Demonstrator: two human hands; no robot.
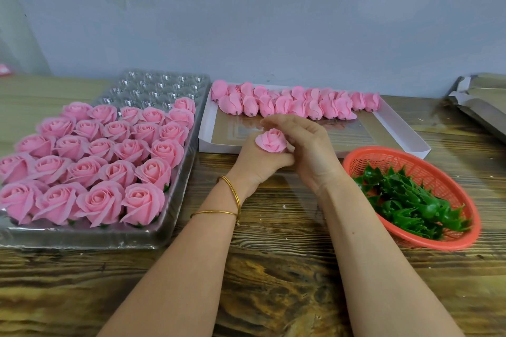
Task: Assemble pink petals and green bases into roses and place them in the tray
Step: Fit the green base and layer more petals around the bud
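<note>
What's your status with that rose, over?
Left hand grips pink rose from below, right hand cupped round it. Tray mostly filled, far cells empty. Nothing between rose and tray.

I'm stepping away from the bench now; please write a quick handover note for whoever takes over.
Hands: left hand grips a pink rose; right hand curls fingers over its petals. Whether its base is on is hidden.
Done: the clear plastic cell tray, at left, has front rows filled, back cells empty.
To do: pink petal buds in the white cardboard box, green plastic bases in the red mesh basket.
</note>
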